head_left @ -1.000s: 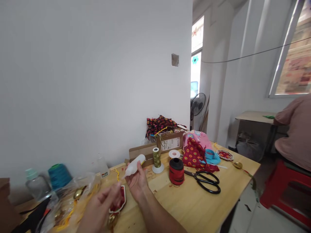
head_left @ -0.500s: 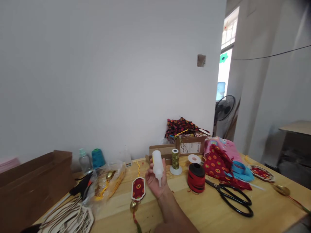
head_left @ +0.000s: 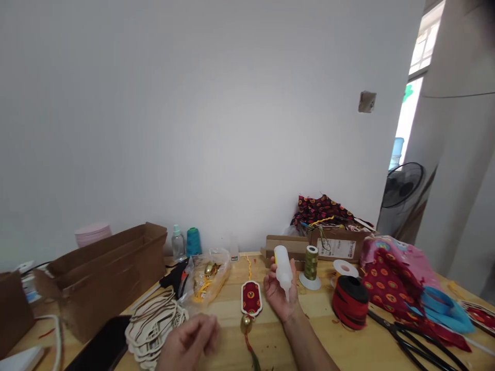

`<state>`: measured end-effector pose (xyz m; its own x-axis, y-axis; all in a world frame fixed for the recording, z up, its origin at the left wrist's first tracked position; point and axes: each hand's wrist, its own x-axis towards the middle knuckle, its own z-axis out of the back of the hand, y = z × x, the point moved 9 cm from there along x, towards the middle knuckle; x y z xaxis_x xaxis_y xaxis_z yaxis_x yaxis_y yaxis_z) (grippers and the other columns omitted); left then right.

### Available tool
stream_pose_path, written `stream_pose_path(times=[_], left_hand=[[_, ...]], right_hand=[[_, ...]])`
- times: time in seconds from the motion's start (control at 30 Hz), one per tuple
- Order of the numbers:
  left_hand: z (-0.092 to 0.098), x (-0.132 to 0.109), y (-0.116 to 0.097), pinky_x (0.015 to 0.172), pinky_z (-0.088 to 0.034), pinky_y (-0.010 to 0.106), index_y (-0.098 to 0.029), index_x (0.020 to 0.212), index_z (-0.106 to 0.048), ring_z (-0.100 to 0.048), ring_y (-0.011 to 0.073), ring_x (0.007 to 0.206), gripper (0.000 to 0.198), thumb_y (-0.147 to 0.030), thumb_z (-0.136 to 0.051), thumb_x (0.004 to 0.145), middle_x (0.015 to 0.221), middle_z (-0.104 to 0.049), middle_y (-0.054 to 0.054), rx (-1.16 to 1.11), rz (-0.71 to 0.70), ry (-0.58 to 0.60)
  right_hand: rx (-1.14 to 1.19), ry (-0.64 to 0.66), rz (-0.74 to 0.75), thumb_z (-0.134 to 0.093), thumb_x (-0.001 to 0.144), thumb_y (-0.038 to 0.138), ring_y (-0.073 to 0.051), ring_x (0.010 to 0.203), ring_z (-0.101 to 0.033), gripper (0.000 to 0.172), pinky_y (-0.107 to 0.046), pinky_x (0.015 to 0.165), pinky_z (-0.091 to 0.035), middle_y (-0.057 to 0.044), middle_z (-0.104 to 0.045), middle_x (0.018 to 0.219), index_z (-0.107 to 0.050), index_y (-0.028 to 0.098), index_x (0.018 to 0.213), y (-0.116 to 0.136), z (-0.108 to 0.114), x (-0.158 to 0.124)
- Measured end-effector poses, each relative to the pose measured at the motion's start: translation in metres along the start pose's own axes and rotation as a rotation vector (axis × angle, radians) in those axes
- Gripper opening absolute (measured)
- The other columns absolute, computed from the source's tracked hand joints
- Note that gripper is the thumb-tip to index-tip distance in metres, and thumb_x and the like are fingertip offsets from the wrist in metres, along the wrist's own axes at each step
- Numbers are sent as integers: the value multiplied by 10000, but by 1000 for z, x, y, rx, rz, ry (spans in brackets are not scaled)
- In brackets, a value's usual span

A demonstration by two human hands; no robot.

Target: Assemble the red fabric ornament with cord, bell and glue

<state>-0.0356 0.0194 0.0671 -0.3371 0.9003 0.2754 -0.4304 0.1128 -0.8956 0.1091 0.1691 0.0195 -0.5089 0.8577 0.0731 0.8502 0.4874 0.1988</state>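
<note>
My right hand (head_left: pixel 281 300) is wrapped round a white squeeze bottle (head_left: pixel 283 267), tilted with its narrow nozzle towards me. Left of it on the wooden table lies a pendant (head_left: pixel 251 299), a pale frame around red patterned fabric. A yellow cord runs from its top; a gold bell (head_left: pixel 246 324) and a red cord hang at its lower end. My left hand (head_left: pixel 191 341) is low in the view, fingers curled and pressed together; whether anything small is between them is hidden. Beside that hand is a stack of pale cut-out frames (head_left: pixel 149 327).
A long cardboard box (head_left: pixel 112 278) and a dark phone-like slab (head_left: pixel 102 344) are on the left. A plastic bag (head_left: pixel 211 281) lies behind my left hand. Green thread (head_left: pixel 311 263), a red-and-black spool (head_left: pixel 350 302), black scissors (head_left: pixel 421 342) and fabric (head_left: pixel 390 273) lie right.
The view has turned left, so the table things appear farther right. My left hand has come into view at the bottom. My right hand still holds the bottle.
</note>
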Motion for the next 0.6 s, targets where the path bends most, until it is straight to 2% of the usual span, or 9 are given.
stream_pose_path(times=[0.07,0.1,0.13,0.2,0.33,0.43,0.6], left_hand=[[25,17,-3,550,-463,232,-178,647,-613,-567,158,557,360,-506,-476,702,555,-609,1,147,-58,-71],[40,28,-7,628,-480,248,-173,784,-623,-601,173,658,352,-484,-473,717,689,-657,24,214,-101,-156],[46,39,-12,700,-481,262,-170,911,-602,-612,179,771,363,-450,-431,758,851,-670,49,308,-156,-171],[43,65,-17,746,-471,268,-182,970,-585,-598,172,857,344,-370,-342,817,974,-647,58,648,-245,-89],[39,106,-2,818,-428,320,-186,827,-646,-575,222,921,219,-257,-447,770,955,-643,81,834,-219,-22],[34,121,17,817,-418,353,-161,817,-648,-568,233,926,195,-204,-462,775,926,-646,101,945,-144,-1],[27,131,46,802,-424,403,-128,820,-599,-562,183,896,153,-251,-512,794,911,-624,43,1119,-13,80]], right_hand=[[-17,-13,7,-596,692,388,-57,470,-543,261,-203,576,-491,33,-629,596,-608,155,809,0,1,0],[-23,-15,10,-600,690,380,-57,470,-545,253,-203,576,-492,32,-631,597,-610,155,805,0,2,0],[-27,-14,13,-604,689,373,-58,471,-547,246,-202,574,-493,29,-633,600,-611,154,801,0,2,0],[-34,-8,14,-610,687,363,-58,478,-553,237,-197,574,-495,25,-636,604,-614,153,797,-1,1,-1],[-35,-1,14,-616,685,366,-55,490,-561,239,-188,579,-501,26,-638,609,-616,154,795,-2,1,-1],[-11,22,-1,-618,683,388,-56,479,-558,279,-191,571,-508,10,-645,615,-616,138,808,-4,1,1],[6,36,-4,-588,711,416,-68,487,-567,311,-213,569,-522,-5,-651,620,-614,128,826,-4,5,5]])
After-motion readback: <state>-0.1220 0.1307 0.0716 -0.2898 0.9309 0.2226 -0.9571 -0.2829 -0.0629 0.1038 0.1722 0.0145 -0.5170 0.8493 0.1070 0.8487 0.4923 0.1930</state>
